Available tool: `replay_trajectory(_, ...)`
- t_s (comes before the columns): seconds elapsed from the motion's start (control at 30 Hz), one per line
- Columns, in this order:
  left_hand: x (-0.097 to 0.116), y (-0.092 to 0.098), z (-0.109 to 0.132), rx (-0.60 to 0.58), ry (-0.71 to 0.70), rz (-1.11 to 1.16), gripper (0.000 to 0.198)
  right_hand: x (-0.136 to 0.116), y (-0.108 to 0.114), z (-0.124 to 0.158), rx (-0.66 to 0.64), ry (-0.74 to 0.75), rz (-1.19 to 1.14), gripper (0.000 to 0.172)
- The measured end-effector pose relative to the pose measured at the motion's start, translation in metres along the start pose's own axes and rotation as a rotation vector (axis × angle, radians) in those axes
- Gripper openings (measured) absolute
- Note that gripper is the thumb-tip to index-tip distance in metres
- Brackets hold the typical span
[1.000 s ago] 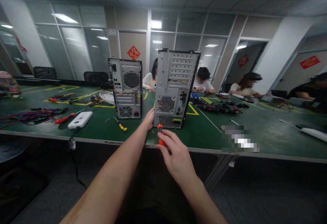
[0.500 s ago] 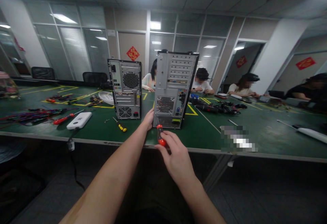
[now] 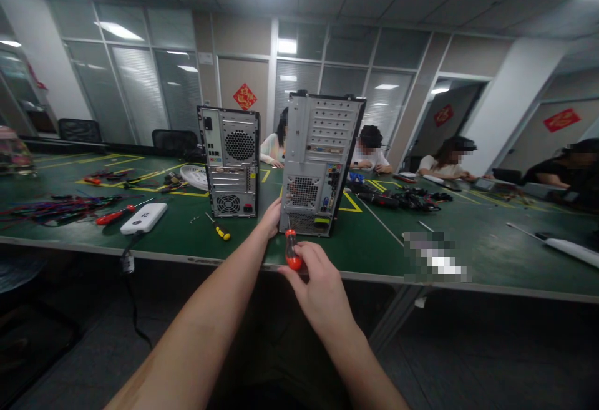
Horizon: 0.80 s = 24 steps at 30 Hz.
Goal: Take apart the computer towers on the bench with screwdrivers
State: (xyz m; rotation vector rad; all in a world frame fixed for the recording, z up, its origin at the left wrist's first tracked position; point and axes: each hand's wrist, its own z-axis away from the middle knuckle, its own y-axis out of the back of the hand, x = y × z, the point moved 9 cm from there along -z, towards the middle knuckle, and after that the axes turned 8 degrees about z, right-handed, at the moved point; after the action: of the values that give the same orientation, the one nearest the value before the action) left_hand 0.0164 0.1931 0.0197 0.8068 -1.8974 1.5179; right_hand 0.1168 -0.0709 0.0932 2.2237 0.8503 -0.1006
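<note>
A grey computer tower [image 3: 321, 160] stands upright on the green table [image 3: 374, 248], its back panel facing me. My left hand [image 3: 272, 218] rests against the tower's lower left edge, fingers pressed on the case. My right hand [image 3: 312, 282] is closed on a red-handled screwdriver [image 3: 292, 251], whose tip points at the bottom left corner of the back panel. A second, smaller tower [image 3: 229, 161] stands just to the left.
A yellow-handled screwdriver [image 3: 219, 229], a white box [image 3: 143, 218], a red screwdriver [image 3: 112, 216] and coloured cables [image 3: 51, 206] lie on the left. Black cables [image 3: 412, 198] lie right of the tower. Several people sit along the far side. The table's near edge is below my hands.
My right hand has turned slightly on the screwdriver handle, fingers shifting round it. The left hand and tower stay where they were.
</note>
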Motion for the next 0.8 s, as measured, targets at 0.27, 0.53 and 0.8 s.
replay_trajectory(0.27, -0.002, 0.001, -0.001, 0.001, -0.003, 0.012, 0.038, -0.014, -0.005, -0.001, -0.097, 0.181, 0.164, 0.039)
replay_trajectory(0.53, -0.002, 0.002, -0.002, 0.011, 0.006, -0.003, 0.038, -0.003, -0.003, -0.004, -0.028, -0.017, 0.028, 0.025)
replay_trajectory(0.8, 0.002, -0.002, 0.002, -0.021, -0.018, -0.004, 0.039, -0.014, -0.003, -0.001, -0.05, 0.182, 0.185, 0.043)
